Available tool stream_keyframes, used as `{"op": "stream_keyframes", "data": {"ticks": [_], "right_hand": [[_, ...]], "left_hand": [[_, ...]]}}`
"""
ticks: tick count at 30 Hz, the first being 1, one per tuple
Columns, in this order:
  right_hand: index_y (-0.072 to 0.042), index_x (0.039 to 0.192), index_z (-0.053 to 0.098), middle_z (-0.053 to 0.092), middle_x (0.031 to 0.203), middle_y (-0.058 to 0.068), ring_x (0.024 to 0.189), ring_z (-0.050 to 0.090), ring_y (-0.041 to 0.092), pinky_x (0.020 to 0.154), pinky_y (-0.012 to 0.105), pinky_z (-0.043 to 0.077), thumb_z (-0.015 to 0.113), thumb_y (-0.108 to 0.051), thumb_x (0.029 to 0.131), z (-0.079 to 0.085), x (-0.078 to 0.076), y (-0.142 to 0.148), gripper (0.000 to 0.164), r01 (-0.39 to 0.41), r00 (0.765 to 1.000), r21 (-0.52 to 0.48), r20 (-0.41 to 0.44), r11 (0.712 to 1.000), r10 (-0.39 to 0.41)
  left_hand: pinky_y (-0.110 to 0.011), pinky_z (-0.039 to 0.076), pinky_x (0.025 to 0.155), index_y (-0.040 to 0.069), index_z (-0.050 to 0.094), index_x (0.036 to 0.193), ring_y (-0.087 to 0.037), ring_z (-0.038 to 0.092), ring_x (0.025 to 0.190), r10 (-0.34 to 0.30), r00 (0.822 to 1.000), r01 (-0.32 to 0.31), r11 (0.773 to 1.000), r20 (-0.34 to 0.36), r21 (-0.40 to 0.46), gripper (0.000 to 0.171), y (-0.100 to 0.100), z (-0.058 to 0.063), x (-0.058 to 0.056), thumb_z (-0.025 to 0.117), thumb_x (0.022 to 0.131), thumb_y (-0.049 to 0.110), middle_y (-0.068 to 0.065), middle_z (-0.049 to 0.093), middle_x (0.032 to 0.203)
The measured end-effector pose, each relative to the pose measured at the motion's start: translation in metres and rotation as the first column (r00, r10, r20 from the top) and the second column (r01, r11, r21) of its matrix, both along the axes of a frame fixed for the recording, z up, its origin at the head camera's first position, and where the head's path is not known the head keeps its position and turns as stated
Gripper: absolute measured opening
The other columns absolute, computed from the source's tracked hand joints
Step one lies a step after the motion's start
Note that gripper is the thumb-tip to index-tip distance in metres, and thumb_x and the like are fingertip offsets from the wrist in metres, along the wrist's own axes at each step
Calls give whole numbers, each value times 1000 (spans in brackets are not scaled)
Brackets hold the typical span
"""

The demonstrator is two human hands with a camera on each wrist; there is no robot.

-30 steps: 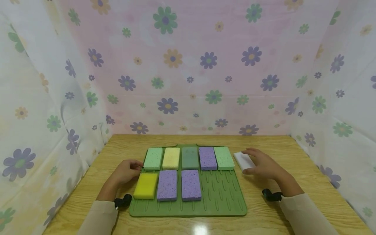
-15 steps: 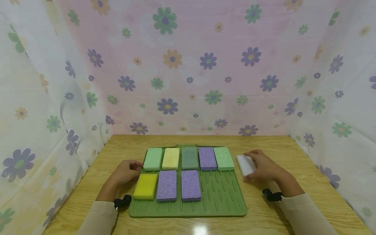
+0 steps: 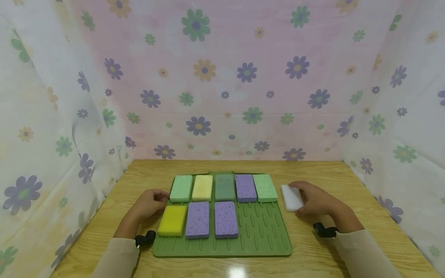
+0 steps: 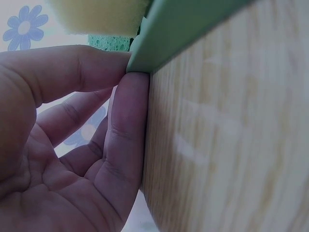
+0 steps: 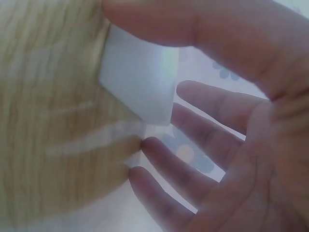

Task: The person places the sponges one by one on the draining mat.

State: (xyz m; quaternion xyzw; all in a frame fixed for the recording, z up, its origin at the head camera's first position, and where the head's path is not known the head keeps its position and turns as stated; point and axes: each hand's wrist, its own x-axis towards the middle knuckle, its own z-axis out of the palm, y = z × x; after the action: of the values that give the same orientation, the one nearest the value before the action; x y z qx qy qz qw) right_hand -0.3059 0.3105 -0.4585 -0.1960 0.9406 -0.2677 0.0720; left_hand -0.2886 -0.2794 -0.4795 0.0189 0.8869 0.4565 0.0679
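A green ridged mat (image 3: 264, 243) lies on the wooden table, bearing sponges in two rows. At its left edge my left hand (image 3: 149, 204) pinches the rim; in the left wrist view, the thumb and a finger meet at the mat edge (image 4: 164, 34). To the right of the mat a white sponge (image 3: 291, 199) lies flat on the table. My right hand (image 3: 318, 199) spans it from its right side, index finger at the far end and thumb at the near end. The right wrist view shows the thumb across the white sponge (image 5: 137, 72), other fingers spread and fairly straight.
The back row holds a light green sponge (image 3: 181, 188), a pale yellow one, a dark green one, a purple sponge (image 3: 245, 187) and another light green one. In front lie a bright yellow sponge (image 3: 172, 220) and two purple ones. Flowered cloth (image 3: 226, 85) surrounds the table.
The white sponge has shifted slightly right and toward me, away from the mat, and turned a little straighter. My right hand moved with it. The left hand stays at the mat's edge.
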Motion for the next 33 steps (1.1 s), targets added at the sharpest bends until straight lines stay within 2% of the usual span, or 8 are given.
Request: {"op": "stream_keyframes", "data": {"ticks": [6, 14, 20, 24, 33], "right_hand": [[-2, 150, 50, 44, 153, 27, 128, 53, 48, 84, 45, 57, 95, -27, 72, 7, 6, 0, 93, 28, 999, -12, 15, 1000, -28], [-2, 148, 53, 42, 153, 28, 124, 56, 47, 83, 47, 58, 95, -31, 72, 20, 10, -6, 91, 56, 997, -16, -49, 998, -57], [-1, 146, 55, 47, 149, 27, 125, 55, 49, 88, 55, 56, 95, -33, 71, 28, 16, -10, 91, 38, 993, -11, -112, 999, -39], [-5, 144, 58, 49, 148, 24, 128, 54, 47, 90, 56, 55, 96, -36, 70, 34, 21, -15, 89, 14, 989, -8, -145, 1000, -15], [-10, 142, 60, 53, 144, 15, 126, 56, 39, 92, 59, 54, 96, -36, 70, 39, 30, -32, 85, -73, 986, -67, -152, 995, 62]], "left_hand": [[-35, 58, 75, -3, 70, 124, -23, 62, 97, -12, 1000, 12, 1000, -3, -1, 32, 0, 1, 0, 67, 92, 1, -15, 68, 111], [-34, 59, 77, -1, 70, 124, -24, 63, 99, 16, 1000, -16, 1000, 17, -3, 31, -2, -2, 1, 67, 93, 2, -14, 68, 112], [-34, 59, 78, -1, 70, 124, -25, 63, 101, 12, 1000, -12, 1000, 22, 11, 31, -1, -3, 0, 67, 94, 3, -15, 67, 112], [-34, 59, 78, -1, 70, 124, -25, 62, 100, 11, 1000, -12, 1000, 23, 6, 31, 1, -2, -1, 67, 93, 3, -15, 67, 112], [-35, 59, 77, -1, 70, 123, -24, 62, 98, 9, 1000, -9, 1000, 15, 3, 31, 1, 0, 0, 67, 93, 2, -15, 67, 111]]}}
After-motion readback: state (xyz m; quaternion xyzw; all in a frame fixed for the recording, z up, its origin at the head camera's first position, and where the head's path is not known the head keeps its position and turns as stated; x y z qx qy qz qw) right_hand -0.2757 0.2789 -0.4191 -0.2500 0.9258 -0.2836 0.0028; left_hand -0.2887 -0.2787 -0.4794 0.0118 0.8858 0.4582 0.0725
